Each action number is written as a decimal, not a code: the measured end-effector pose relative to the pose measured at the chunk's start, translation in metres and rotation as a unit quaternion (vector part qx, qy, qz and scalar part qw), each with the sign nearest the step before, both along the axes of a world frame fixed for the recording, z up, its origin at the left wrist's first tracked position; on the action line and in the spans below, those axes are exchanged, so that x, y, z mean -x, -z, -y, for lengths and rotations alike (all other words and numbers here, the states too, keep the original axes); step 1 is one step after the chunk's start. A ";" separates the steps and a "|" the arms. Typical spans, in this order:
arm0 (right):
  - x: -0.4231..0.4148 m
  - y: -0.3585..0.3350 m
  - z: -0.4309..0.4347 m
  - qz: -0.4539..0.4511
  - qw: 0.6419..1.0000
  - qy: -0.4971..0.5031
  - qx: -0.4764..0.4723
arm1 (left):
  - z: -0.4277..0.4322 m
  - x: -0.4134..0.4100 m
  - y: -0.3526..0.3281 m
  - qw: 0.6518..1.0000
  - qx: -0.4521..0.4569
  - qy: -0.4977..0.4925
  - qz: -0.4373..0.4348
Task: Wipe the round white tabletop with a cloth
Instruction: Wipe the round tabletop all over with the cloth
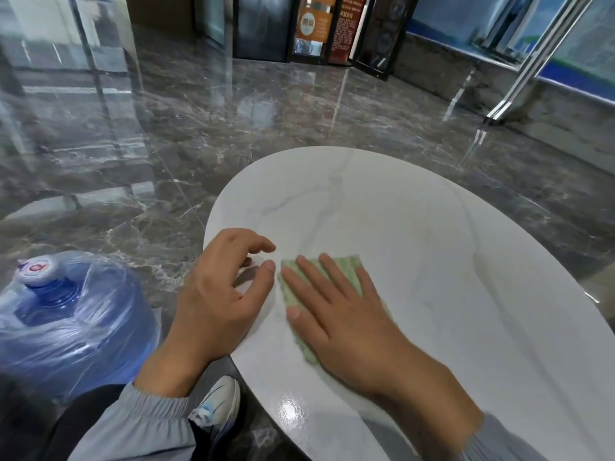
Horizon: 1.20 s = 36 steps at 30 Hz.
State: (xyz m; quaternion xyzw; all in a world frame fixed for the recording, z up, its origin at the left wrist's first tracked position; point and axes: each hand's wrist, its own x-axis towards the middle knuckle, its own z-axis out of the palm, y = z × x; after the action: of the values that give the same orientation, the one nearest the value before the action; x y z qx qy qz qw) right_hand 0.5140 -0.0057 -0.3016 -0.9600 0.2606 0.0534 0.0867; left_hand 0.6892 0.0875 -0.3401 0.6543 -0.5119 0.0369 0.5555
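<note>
Wiping down a round white desk (416, 227) on a polished dark marble floor (233, 128). Presses a small green cloth (349, 262) flat under the right hand (346, 314), palm down, fingers straight and slightly spread, likely to put even weight across the fabric and stop it bunching on the slide. Works the cloth near the desk's near-left edge, touching the surface, its edges blurred as if in mid-stroke.

Holds the left hand (219, 291) just beside it at the rim, fingers loosely curled, gripping nothing, thumb tip close to the cloth's corner but apart from it. Resting on the surface or hovering just above: cannot tell. Probably placed there to steady the body against the push.

Leaves most of the grey-veined top, far side and right side alike, bare beyond the cloth, so apparently much left to cover. Calls next, by the look of it, for long strokes out toward the far rim.

Shares the frame with a large blue water bottle (66, 311) wrapped in clear plastic, on the floor to the left and well apart from the cloth, and a white shoe (219, 404) below the desk's near edge. Grey sleeves at both wrists.
</note>
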 end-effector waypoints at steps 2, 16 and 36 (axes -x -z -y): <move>0.038 0.001 -0.014 -0.010 1.000 -0.019 -0.009 | -0.001 0.000 0.001 1.000 -0.004 0.005 -0.002; -0.017 0.002 0.054 -0.016 0.993 0.113 -0.019 | 0.002 0.003 -0.003 0.999 -0.024 0.004 -0.030; -0.027 0.002 0.065 -0.028 0.997 0.067 -0.007 | -0.002 0.003 -0.008 0.996 0.052 -0.035 -0.067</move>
State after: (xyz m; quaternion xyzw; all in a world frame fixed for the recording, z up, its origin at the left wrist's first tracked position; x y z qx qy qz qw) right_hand 0.5413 -0.0705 -0.3035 -0.9380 0.3262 0.0761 0.0893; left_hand 0.6865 0.0896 -0.3320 0.6430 -0.4478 0.0387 0.6201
